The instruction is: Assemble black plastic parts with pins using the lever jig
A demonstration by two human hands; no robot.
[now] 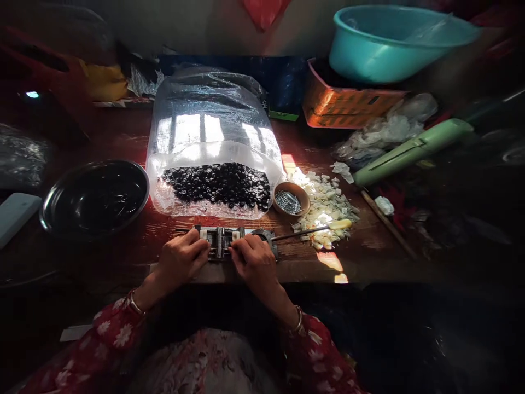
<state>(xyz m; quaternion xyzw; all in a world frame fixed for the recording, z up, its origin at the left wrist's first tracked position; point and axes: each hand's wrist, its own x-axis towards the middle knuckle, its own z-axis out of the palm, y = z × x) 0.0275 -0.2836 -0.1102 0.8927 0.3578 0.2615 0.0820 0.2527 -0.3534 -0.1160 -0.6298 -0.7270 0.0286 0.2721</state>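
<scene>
A small metal press jig (pixel 221 241) with a long lever handle (pixel 311 230) sits at the near edge of the wooden table (pixel 135 241). My left hand (pixel 180 260) rests on its left end, fingers curled and pinched at the jig. My right hand (pixel 253 261) covers its right part, fingers also curled and pressed down on it. What the fingertips pinch is too small to make out. Just behind the jig lies an open clear plastic bag (pixel 213 131) full of small black round parts (pixel 217 186).
A small brown bowl of metal pins (pixel 291 199) and a pile of pale plastic pieces (pixel 326 205) lie right of the bag. A dark bowl (pixel 95 197) sits at left. Behind are an orange crate (pixel 348 104), a teal basin (pixel 394 41) and a green tool (pixel 410 150).
</scene>
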